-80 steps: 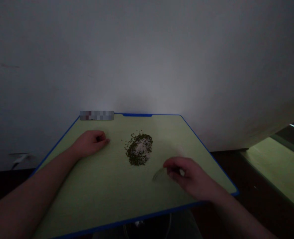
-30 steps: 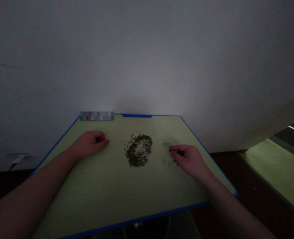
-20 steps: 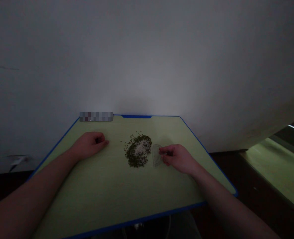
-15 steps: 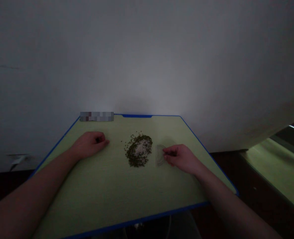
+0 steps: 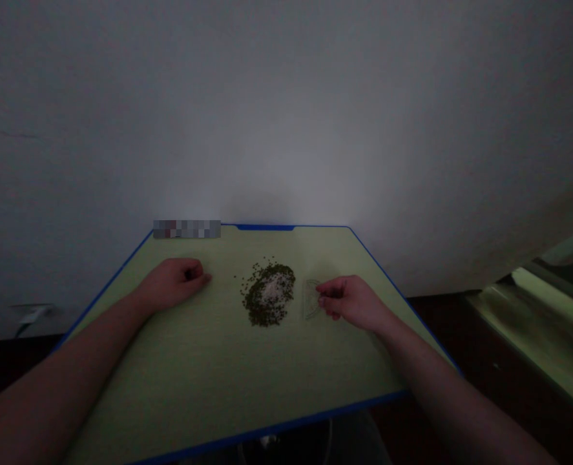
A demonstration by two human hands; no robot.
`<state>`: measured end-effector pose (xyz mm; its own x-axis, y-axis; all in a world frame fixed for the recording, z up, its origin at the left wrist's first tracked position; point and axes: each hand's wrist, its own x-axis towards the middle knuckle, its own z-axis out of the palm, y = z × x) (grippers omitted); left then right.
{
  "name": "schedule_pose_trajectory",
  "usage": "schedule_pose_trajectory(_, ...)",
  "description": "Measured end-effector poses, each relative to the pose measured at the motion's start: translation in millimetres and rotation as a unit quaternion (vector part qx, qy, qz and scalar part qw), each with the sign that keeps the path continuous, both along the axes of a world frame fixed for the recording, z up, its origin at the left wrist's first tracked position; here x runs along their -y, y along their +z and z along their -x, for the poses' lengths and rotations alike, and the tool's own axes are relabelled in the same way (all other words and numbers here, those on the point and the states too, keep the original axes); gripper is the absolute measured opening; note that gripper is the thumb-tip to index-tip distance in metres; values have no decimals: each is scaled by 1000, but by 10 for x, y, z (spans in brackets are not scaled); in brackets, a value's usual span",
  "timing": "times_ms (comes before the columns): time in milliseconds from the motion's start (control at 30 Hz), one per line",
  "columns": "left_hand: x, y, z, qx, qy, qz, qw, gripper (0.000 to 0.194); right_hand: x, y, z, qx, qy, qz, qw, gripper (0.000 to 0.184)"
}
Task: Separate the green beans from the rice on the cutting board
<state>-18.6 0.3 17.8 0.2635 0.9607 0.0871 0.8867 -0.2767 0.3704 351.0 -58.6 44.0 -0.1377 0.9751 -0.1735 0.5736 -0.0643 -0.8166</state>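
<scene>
A heap of small green beans (image 5: 260, 311) with pale grains (image 5: 272, 289) over its middle lies at the centre of the table. They look like mung beans and rice, though the grains are too small to be sure. Right of the heap, my right hand (image 5: 356, 303) pinches a clear plastic protractor (image 5: 310, 300) by its curved side. Its straight edge faces the heap, a small gap away. My left hand (image 5: 172, 283) rests on the table left of the heap, fingers curled in, with nothing visible in them.
The pale yellow-green table (image 5: 208, 374) has a blue rim and stands against a grey wall (image 5: 286, 116). A blurred-out strip (image 5: 187, 228) covers the far left corner. Below the near edge is a dark round container (image 5: 286, 445). A plug (image 5: 34, 314) sits low on the left wall.
My right hand has shifted up slightly, and the protractor with it; the fingers sit a little differently. My left hand and the heap have stayed in place; the view moved slightly.
</scene>
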Motion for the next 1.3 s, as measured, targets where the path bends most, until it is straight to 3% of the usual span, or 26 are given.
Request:
schedule_pose_trajectory(100,2,12,-1,-1,-2,-1,1000,35,-27,-47,-13,33,3,-4,999,22)
schedule_pose_trajectory(367,-9,14,-6,-3,-1,-8,1000,33,22,-74,-395,64,-70,15,995,30)
schedule_pose_trajectory(600,-16,-8,18,0,-4,-9,1000,34,12,43,-84,16,-45,12,999,26)
schedule_pose_trajectory(800,-12,-8,15,3,-2,-5,1000,34,-34,21,179,45,8,-5,999,29)
schedule_pose_trajectory(1133,-9,6,13,2,-6,-9,1000,35,3,-55,-99,25,-27,15,999,26)
schedule_pose_trajectory(1300,-23,-24,26,-4,-3,-5,1000,35,8,-42,-10,-8,-20,21,1000,27)
